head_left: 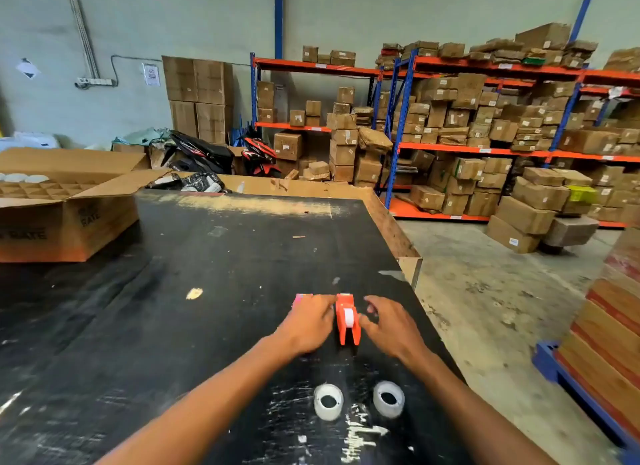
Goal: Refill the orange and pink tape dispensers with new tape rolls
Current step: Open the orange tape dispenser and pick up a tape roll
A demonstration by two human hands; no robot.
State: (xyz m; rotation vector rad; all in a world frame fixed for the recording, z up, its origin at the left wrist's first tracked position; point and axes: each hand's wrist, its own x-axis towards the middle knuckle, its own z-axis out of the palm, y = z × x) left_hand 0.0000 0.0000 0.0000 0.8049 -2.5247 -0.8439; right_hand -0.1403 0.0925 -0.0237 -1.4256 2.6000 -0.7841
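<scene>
An orange tape dispenser (347, 320) with a white roll showing in it stands on the black table (214, 277), between my hands. My left hand (309, 322) lies against its left side, fingers spread, and covers most of a pink dispenser (300, 299), of which only a corner shows. My right hand (388, 320) sits just right of the orange dispenser, fingers curled, thumb touching its side. Two white tape rolls lie flat nearer to me: the left roll (328, 401) and the right roll (388, 398).
An open cardboard box (65, 204) with a divider grid sits at the table's far left. The table's right edge (408, 253) drops to a concrete floor. A stack of boards on a blue pallet (609, 333) stands at right. Shelves of parcels fill the background.
</scene>
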